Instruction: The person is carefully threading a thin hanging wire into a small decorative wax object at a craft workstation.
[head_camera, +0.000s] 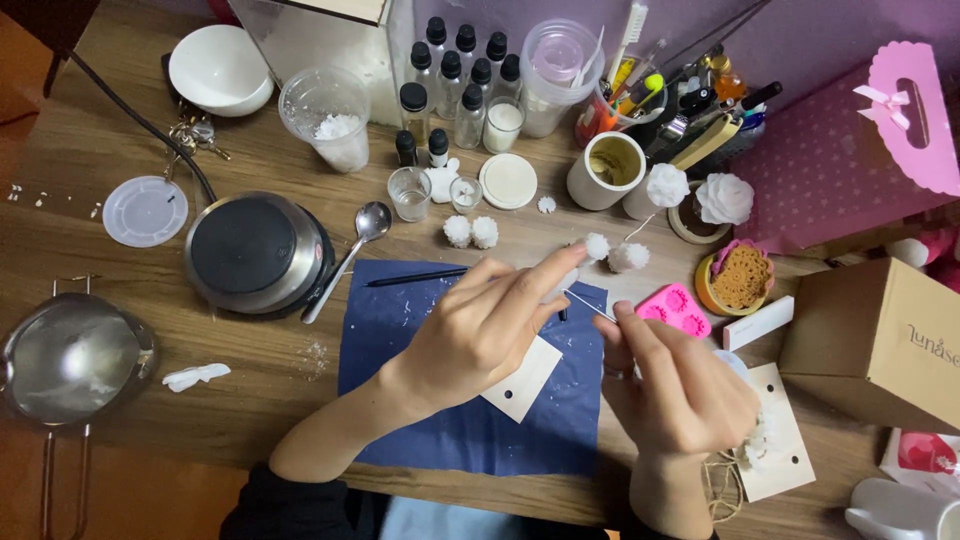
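Observation:
My left hand (487, 322) pinches a small white wax piece (560, 284) between thumb and forefinger above a dark blue cloth (400, 330). A thin white wick (590, 305) runs from that piece to my right hand (672, 385), whose fingertips grip its other end. Under my left hand lies a cream card tag (527, 380) on the cloth. Two white flower-shaped wax pieces (612, 252) lie just beyond my fingers on the wooden table (250, 380).
A small round hot plate (250, 250) and spoon (350, 255) sit left of the cloth, a metal pot (70, 365) at far left. Dropper bottles (455, 80), plastic cups, a pink silicone mould (675, 308), a cardboard box (880, 340) and a pink gift bag (850, 150) crowd the back and right.

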